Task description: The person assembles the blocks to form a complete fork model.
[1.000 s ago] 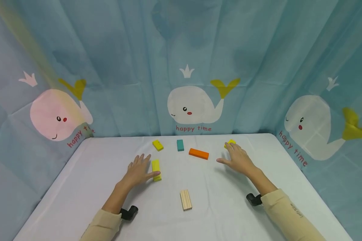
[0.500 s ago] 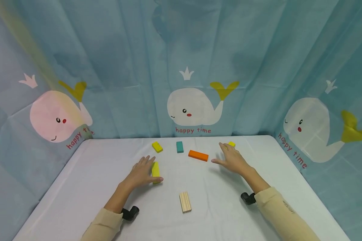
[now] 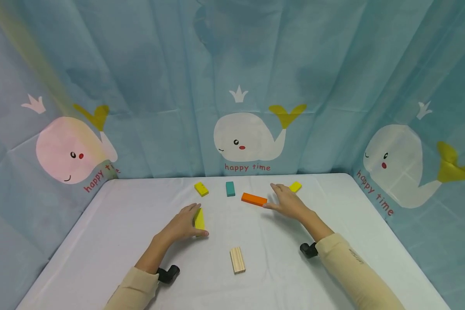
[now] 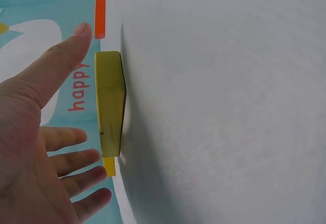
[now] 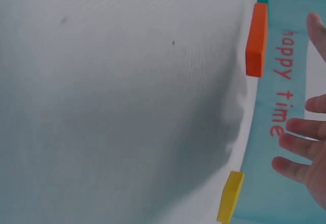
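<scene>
The long yellow block [image 3: 199, 218] runs front to back. The left hand [image 3: 181, 224] is just above it; the right hand [image 3: 288, 204] is farther right. Both have spread fingers, holding nothing.

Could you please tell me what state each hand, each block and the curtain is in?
Left hand: spread, holding nothing.
Right hand: spread, holding nothing.
Long yellow block: lying on the table, not gripped.
Orange block: lying down, not gripped.
Teal block: lying down.
Back-left yellow block: lying down.
Back-right yellow block: lying down.
Wooden block: lying down.
Curtain: hanging, creased.
</scene>
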`<action>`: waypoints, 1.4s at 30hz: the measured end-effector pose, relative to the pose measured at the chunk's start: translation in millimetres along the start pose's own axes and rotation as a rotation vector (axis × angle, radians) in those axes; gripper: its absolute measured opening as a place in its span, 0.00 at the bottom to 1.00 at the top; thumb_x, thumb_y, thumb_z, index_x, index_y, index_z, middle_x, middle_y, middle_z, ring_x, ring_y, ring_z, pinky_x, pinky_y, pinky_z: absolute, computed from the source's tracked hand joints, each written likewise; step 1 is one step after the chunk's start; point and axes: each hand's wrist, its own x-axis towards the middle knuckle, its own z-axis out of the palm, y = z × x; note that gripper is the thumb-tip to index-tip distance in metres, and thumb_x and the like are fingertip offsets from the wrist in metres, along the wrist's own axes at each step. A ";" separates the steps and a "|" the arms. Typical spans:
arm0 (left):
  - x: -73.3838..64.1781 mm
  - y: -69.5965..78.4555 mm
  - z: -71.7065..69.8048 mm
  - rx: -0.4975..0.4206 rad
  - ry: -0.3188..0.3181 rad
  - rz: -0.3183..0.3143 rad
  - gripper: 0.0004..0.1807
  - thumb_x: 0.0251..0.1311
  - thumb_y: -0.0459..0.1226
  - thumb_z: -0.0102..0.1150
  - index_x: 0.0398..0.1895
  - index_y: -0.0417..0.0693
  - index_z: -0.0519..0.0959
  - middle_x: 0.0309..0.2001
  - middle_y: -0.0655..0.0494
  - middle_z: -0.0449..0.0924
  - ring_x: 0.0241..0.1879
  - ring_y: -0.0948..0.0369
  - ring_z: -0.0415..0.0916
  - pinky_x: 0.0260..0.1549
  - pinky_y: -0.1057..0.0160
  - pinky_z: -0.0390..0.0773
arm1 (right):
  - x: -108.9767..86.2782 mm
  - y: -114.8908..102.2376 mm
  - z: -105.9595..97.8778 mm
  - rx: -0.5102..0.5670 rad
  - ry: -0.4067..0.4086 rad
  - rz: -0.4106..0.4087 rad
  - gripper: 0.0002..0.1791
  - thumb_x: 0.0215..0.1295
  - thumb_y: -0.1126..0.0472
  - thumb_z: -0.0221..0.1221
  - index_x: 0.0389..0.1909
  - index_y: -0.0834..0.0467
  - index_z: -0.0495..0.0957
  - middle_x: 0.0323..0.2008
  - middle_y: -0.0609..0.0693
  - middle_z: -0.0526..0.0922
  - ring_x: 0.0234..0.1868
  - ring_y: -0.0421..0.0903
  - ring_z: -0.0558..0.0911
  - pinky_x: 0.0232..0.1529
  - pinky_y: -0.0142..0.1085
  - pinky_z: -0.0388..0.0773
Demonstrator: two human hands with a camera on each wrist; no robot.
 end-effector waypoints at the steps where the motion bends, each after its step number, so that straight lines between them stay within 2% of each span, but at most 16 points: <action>1: -0.1 0.2 -0.1 -0.002 0.000 0.001 0.57 0.43 0.55 0.75 0.73 0.39 0.59 0.73 0.38 0.58 0.71 0.41 0.57 0.68 0.40 0.61 | 1.5 -1.0 1.0 0.000 -0.005 -0.001 0.51 0.59 0.35 0.61 0.73 0.64 0.57 0.70 0.66 0.63 0.71 0.63 0.63 0.69 0.58 0.63; 13: 2.1 -1.0 1.6 -0.004 -0.006 -0.008 0.56 0.42 0.53 0.77 0.72 0.38 0.60 0.72 0.38 0.59 0.71 0.42 0.57 0.68 0.40 0.62 | 16.7 -12.9 13.8 0.024 -0.067 0.008 0.50 0.58 0.37 0.63 0.73 0.62 0.58 0.70 0.64 0.64 0.69 0.62 0.66 0.68 0.57 0.64; 30: 2.1 -3.5 2.6 -0.037 -0.020 -0.009 0.54 0.44 0.50 0.77 0.72 0.38 0.61 0.72 0.38 0.60 0.71 0.42 0.58 0.68 0.41 0.62 | 32.3 -14.7 28.6 0.138 -0.080 -0.004 0.42 0.59 0.42 0.65 0.69 0.60 0.66 0.66 0.61 0.70 0.65 0.58 0.71 0.67 0.53 0.68; 37: 4.2 -4.4 3.0 -0.038 -0.037 -0.019 0.52 0.45 0.50 0.76 0.71 0.37 0.62 0.71 0.40 0.61 0.71 0.44 0.60 0.68 0.42 0.63 | 36.0 -18.6 30.8 0.159 -0.079 -0.024 0.36 0.61 0.48 0.66 0.66 0.62 0.70 0.60 0.60 0.75 0.59 0.55 0.76 0.65 0.50 0.71; 42: 5.2 -3.3 2.7 -0.033 -0.048 -0.029 0.51 0.45 0.49 0.76 0.70 0.37 0.63 0.71 0.41 0.62 0.70 0.45 0.62 0.68 0.43 0.64 | 39.4 -20.5 33.2 0.130 -0.082 -0.053 0.30 0.62 0.52 0.65 0.61 0.64 0.74 0.55 0.58 0.78 0.53 0.52 0.78 0.62 0.47 0.74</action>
